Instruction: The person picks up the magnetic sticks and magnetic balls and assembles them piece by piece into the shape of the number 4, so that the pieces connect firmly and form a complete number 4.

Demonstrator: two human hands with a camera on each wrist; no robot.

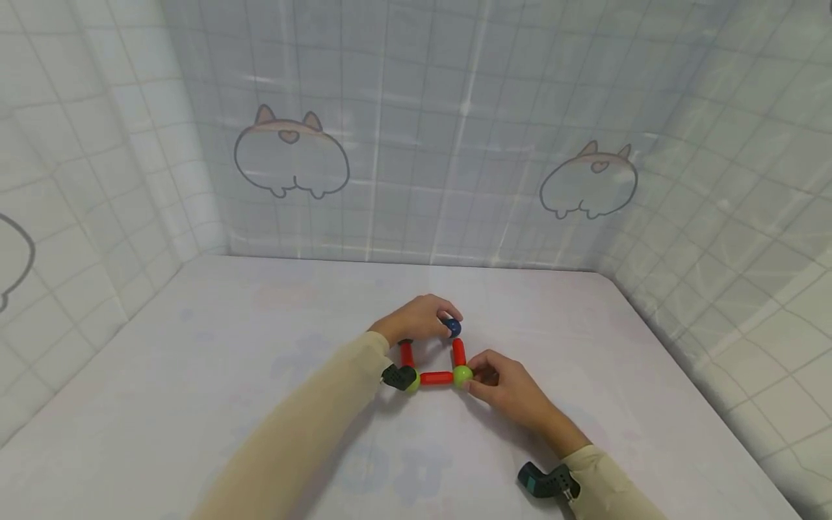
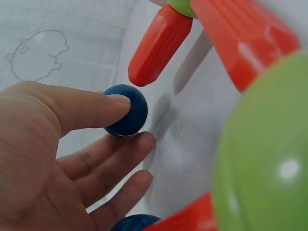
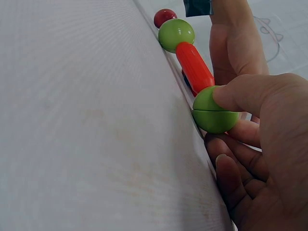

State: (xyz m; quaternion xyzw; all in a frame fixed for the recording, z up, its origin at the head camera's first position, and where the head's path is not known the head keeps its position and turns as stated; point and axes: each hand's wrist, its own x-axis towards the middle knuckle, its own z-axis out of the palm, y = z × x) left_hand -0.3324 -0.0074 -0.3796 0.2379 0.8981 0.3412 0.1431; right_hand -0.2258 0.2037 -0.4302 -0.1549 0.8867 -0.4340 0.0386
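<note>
My left hand (image 1: 419, 316) pinches a dark blue ball (image 2: 127, 110) between thumb and fingers. The ball sits just off the free end of a red rod (image 2: 161, 45), with a small gap showing. My right hand (image 1: 510, 386) grips the green ball (image 3: 215, 109) at the near right corner, thumb on top and fingers beneath. From that ball, another red rod (image 1: 437, 378) runs left to a second green ball (image 3: 176, 35). A third red rod (image 1: 406, 354) goes back from there towards a second blue ball (image 2: 136, 224), mostly hidden under my left wrist.
The pieces lie on a pale patterned tabletop (image 1: 338, 440). Behind stands a tiled sheet wall (image 1: 422, 144) with cartoon animal drawings, and similar walls flank the table on both sides. Dark wrist straps (image 1: 546, 482) sit by the sleeves.
</note>
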